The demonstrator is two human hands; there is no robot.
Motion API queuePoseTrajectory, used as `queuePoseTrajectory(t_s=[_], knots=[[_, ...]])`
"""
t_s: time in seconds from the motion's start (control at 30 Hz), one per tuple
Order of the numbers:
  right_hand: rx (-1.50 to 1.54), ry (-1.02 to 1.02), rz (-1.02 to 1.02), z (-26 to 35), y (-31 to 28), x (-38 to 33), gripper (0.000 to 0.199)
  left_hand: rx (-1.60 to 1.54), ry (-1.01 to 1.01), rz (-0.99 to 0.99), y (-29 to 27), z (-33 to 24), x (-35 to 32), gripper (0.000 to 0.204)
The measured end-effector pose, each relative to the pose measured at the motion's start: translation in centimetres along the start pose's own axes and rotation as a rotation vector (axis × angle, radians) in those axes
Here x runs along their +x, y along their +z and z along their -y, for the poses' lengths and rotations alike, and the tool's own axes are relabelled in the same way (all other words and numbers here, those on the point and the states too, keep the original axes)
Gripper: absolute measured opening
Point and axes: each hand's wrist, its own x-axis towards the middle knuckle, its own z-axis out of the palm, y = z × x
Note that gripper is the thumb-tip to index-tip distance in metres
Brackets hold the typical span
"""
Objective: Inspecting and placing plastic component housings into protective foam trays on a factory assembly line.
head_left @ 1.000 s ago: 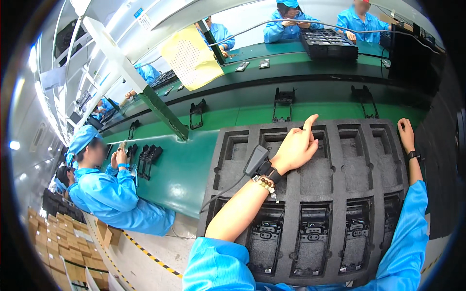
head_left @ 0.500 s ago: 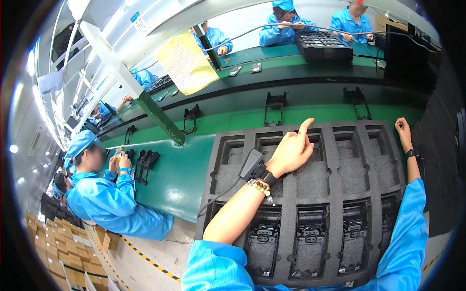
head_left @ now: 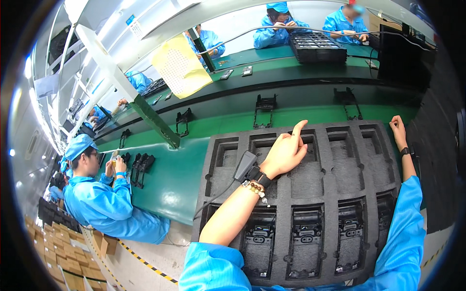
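My left hand hovers over the upper row of a dark grey foam tray, back of the hand up. Its index finger stretches out, the thumb is apart, and nothing shows in it. Beyond the tray's right edge is my right hand, raised with its fingers curled in; no object can be seen in it. Upper pockets around my left hand hold no parts. In the lower pockets lie black plastic phone-like frames, one partly hidden by my left arm.
Behind the tray runs a green belt with black frames standing along it. To the left, a co-worker in blue handles a small item beside several black parts. A green-and-white post and yellow sheet rise over the bench.
The whole scene has shifted slightly left in the picture. My right hand's fingers have curled in more; my left hand keeps nearly the same pose over the tray.
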Motion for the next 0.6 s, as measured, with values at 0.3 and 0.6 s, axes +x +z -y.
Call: queuePoseTrajectory(t_s=[0.3,0.6], knots=[[-0.109,-0.031,-0.024,0.89,0.14,-0.53,0.012,-0.006,-0.003,0.013,-0.07,-0.14,0.08,0.066],[-0.069,-0.044,-0.022,0.83,-0.06,-0.54,0.012,0.001,0.007,0.003,0.1,-0.04,0.14,0.065]])
